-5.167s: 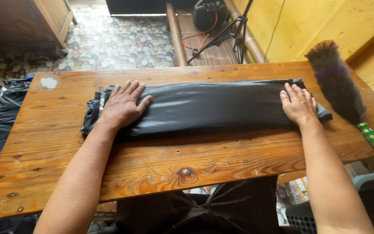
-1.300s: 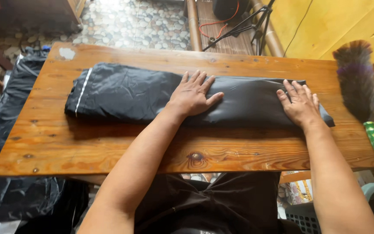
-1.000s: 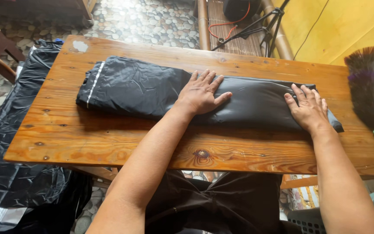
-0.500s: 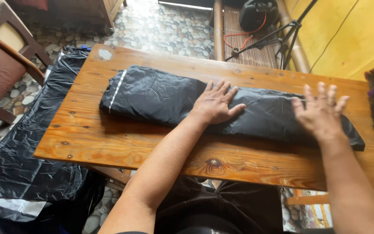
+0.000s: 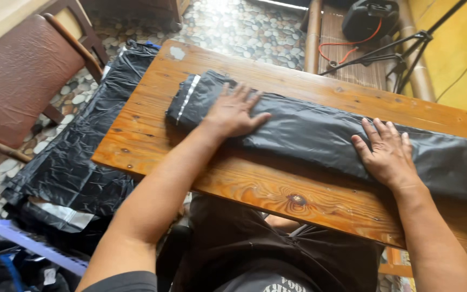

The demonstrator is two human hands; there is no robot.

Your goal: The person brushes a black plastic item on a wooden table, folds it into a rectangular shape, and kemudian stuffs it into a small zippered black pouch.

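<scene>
Pressing: left hand (image 5: 233,111), right hand (image 5: 387,154) flat (fingers spread) | folded black bag (image 5: 320,130) underneath, on table (image 5: 255,189)

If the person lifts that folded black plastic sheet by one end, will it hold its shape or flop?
The black plastic sheet would likely flop: it looks thin and wrinkled, flattened under the left hand and right hand. It is probably light for its length. Its glossy surface may slide easily on the table.

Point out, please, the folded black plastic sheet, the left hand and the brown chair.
folded black plastic sheet (image 5: 309,130), head view, on its creased middle.
left hand (image 5: 232,112), head view, on its back.
brown chair (image 5: 20,81), head view, on its padded seat.
</scene>
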